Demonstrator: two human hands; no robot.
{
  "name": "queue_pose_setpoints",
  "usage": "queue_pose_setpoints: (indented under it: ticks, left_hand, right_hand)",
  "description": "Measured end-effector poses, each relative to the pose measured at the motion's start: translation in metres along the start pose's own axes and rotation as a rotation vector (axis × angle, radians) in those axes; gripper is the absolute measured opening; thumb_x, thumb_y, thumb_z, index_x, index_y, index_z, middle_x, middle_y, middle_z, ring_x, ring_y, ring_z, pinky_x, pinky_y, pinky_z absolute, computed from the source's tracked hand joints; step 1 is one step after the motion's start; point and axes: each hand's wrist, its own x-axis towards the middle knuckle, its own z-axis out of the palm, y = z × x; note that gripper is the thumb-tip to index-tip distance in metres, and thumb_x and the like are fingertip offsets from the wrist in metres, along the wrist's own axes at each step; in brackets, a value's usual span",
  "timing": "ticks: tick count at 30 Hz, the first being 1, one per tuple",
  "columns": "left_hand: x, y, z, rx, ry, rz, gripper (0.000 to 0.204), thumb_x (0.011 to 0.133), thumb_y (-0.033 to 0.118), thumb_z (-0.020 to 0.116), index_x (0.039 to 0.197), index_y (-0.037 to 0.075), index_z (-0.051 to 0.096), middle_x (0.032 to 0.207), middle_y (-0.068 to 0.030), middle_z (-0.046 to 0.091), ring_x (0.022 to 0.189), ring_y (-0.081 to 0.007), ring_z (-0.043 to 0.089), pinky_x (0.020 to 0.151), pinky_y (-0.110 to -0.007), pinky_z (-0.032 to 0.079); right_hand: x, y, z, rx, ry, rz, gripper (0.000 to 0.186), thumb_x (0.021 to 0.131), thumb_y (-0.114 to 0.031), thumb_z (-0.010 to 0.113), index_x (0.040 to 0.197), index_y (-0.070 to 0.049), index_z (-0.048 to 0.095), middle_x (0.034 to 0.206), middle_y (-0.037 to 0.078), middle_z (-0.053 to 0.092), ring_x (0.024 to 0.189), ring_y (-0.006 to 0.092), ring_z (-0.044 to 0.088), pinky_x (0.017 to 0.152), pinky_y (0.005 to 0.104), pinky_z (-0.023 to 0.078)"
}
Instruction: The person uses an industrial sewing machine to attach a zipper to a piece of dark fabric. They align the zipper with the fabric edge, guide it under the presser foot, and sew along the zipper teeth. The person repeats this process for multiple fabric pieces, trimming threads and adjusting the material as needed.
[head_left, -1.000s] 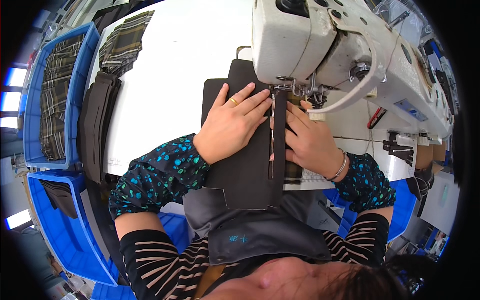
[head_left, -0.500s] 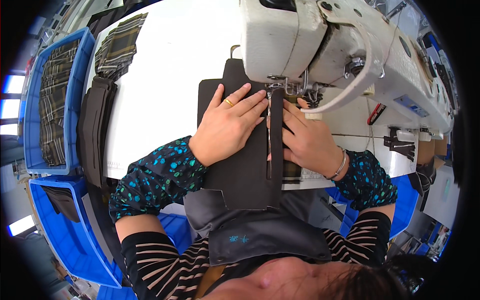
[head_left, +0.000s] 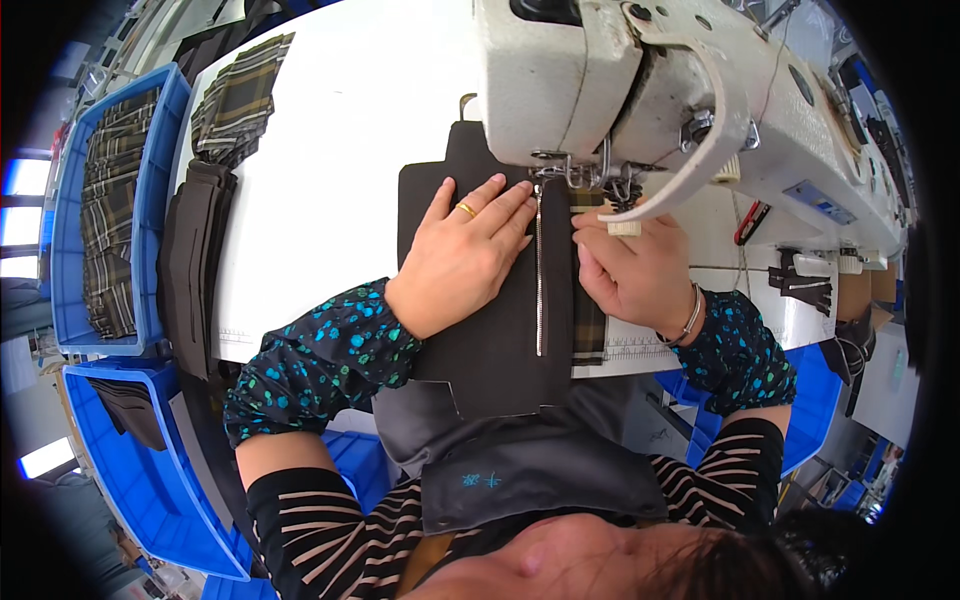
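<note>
A dark fabric panel lies on the sewing table, its upper end by the sewing machine's presser foot. A silver-toothed zipper runs lengthwise in the panel's slot. Plaid fabric shows from beneath the panel's right side. My left hand rests flat on the panel left of the zipper, fingers stretched toward the presser foot. Right of the zipper, my right hand is curled over the plaid fabric, its fingers closed. Whatever its fingertips may hold is hidden.
The white sewing machine overhangs the back right. Stacked plaid pieces and dark pieces lie along the table's left, beside a blue bin of plaid fabric. Red-and-black snips and spare zippers sit at right.
My right hand has shifted right, off the zipper's side, and its fingers have curled in. The zipper now lies flatter and straighter in its slot. My left hand stays nearly in place.
</note>
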Motion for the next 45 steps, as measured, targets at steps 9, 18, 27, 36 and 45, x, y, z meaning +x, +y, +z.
queue_pose_setpoints:
  ticks: [9, 18, 27, 36, 45]
  left_hand:
    - [0.001, 0.001, -0.001, 0.007, -0.014, 0.000, 0.041, 0.099, 0.026, 0.070, 0.134, 0.006, 0.070, 0.146, -0.0092, 0.064, 0.136, -0.0308, 0.060, 0.109, -0.061, 0.047]
    - [0.004, 0.001, -0.001, -0.024, 0.022, -0.011, 0.040, 0.098, 0.025, 0.072, 0.133, 0.006, 0.070, 0.141, -0.0113, 0.065, 0.135, -0.0311, 0.061, 0.108, -0.061, 0.049]
    - [0.009, -0.002, 0.002, -0.046, 0.035, -0.010, 0.040, 0.098, 0.025, 0.072, 0.133, 0.006, 0.070, 0.140, -0.0113, 0.065, 0.135, -0.0312, 0.061, 0.108, -0.061, 0.050]
    - [0.009, -0.002, -0.002, -0.002, 0.011, -0.002, 0.047, 0.096, 0.026, 0.074, 0.137, 0.006, 0.068, 0.141, -0.0107, 0.066, 0.131, -0.0318, 0.061, 0.114, -0.053, 0.045]
    - [-0.082, 0.100, -0.025, -0.047, -0.156, 0.050, 0.087, 0.077, 0.060, 0.082, 0.142, 0.005, 0.065, 0.145, -0.0128, 0.065, 0.138, -0.0321, 0.059, 0.118, -0.055, 0.040]
  right_hand:
    - [0.007, -0.004, 0.013, -0.032, -0.108, 0.069, 0.059, 0.087, -0.046, 0.079, 0.134, -0.010, 0.069, 0.142, 0.001, 0.067, 0.103, 0.0265, 0.059, 0.101, 0.0438, 0.047]
    - [0.009, -0.002, 0.011, -0.051, -0.093, 0.074, 0.063, 0.083, -0.045, 0.081, 0.134, -0.010, 0.069, 0.133, 0.001, 0.069, 0.107, 0.0262, 0.057, 0.103, 0.0436, 0.045]
    - [0.013, 0.000, 0.009, -0.015, -0.055, 0.098, 0.061, 0.079, -0.041, 0.085, 0.129, -0.008, 0.071, 0.119, 0.005, 0.070, 0.110, 0.0290, 0.058, 0.112, 0.0485, 0.043]
    - [0.009, 0.003, 0.014, -0.022, -0.059, 0.068, 0.055, 0.080, -0.038, 0.084, 0.125, -0.009, 0.072, 0.119, 0.004, 0.070, 0.117, 0.0290, 0.058, 0.113, 0.0495, 0.043]
    - [-0.024, -0.031, -0.036, -0.065, -0.075, 0.131, 0.041, 0.082, -0.025, 0.082, 0.116, -0.006, 0.071, 0.117, 0.006, 0.069, 0.105, 0.0259, 0.064, 0.106, 0.0482, 0.049]
